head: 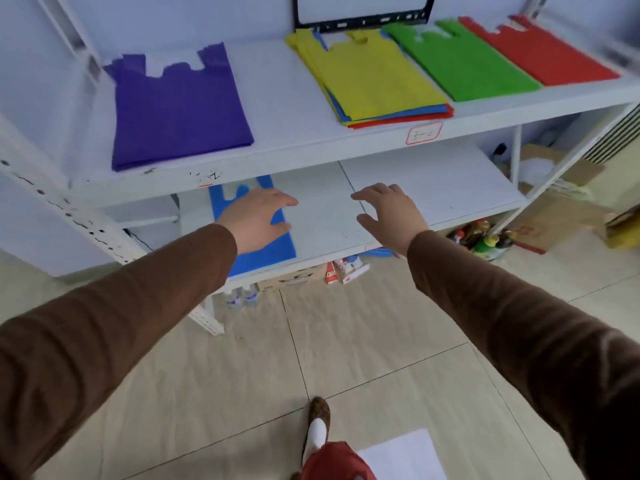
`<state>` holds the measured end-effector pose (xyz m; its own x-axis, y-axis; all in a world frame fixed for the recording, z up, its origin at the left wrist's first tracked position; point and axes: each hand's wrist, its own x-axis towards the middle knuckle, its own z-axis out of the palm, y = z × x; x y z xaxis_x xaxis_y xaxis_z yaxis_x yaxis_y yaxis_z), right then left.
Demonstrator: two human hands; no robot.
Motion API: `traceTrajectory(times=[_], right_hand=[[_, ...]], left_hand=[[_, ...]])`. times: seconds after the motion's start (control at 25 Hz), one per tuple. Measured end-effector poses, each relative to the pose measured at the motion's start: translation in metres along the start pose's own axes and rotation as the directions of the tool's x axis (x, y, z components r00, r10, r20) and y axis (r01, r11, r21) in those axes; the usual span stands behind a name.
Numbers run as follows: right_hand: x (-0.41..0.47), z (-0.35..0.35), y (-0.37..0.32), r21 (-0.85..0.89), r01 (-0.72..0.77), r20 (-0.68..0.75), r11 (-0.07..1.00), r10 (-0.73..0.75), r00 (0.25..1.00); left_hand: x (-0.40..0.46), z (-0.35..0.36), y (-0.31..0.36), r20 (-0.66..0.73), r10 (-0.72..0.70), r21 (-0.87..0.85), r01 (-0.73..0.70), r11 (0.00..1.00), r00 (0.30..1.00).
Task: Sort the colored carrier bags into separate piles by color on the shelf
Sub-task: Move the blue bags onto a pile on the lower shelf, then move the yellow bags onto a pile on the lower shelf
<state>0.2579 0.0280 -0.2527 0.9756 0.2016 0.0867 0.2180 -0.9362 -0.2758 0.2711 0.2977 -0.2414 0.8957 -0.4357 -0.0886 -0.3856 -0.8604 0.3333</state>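
On the upper shelf [294, 147] lie a purple bag pile [180, 112] at the left, a mixed stack [374, 77] with a yellow bag on top and blue and red edges showing beneath, a green bag pile [464, 60] and a red bag pile [540, 53] at the right. A blue bag [273, 244] lies flat on the lower shelf [433, 181]. My left hand [258, 218] hovers over the blue bag, fingers spread, holding nothing. My right hand [391, 214] is open above the bare lower shelf, to the right of the blue bag.
A black frame [363, 24] stands at the back of the upper shelf. White shelf uprights [86, 223] flank the left side. Under the shelves sit a cardboard box [294, 277], bottles [485, 237] and more boxes [561, 209] at the right. A white sheet [405, 455] lies on the tiled floor.
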Motion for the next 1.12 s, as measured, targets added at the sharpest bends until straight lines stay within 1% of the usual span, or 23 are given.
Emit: traceTrajectory(times=[0.12,0.28,0.44,0.56,0.72,0.88,1.12], right_hand=[[-0.018,-0.049,0.000,-0.039,0.056,-0.074,0.998,-0.059,0.996],[-0.013,-0.095,0.022,-0.044,0.050,-0.153,0.998,-0.056,0.987],[0.027,-0.118,0.065,-0.027,0.056,-0.216,0.998,-0.061,0.975],[0.081,-0.131,0.115,-0.010,0.049,-0.217,0.999,-0.050,0.975],[0.172,-0.141,0.180,-0.001,0.058,-0.157,0.998,-0.057,0.986],[0.253,-0.136,0.225,0.018,0.084,-0.066,0.996,-0.083,0.994],[0.316,-0.104,0.249,0.099,0.006,0.074,0.995,-0.013,0.997]], left_hand=[[-0.009,-0.031,0.038,-0.059,0.061,0.022,-0.060,0.998,0.996],[0.014,-0.067,0.063,-0.155,0.114,0.068,-0.105,0.992,0.981],[0.070,-0.083,0.073,-0.200,0.127,0.109,-0.107,0.988,0.971],[0.140,-0.089,0.075,-0.215,0.108,0.114,-0.085,0.990,0.971],[0.242,-0.096,0.068,-0.200,-0.005,0.064,0.019,0.998,0.980],[0.311,-0.093,0.058,-0.165,-0.145,0.051,0.155,0.987,0.976],[0.345,-0.077,0.021,-0.095,-0.320,0.015,0.323,0.946,0.943]])
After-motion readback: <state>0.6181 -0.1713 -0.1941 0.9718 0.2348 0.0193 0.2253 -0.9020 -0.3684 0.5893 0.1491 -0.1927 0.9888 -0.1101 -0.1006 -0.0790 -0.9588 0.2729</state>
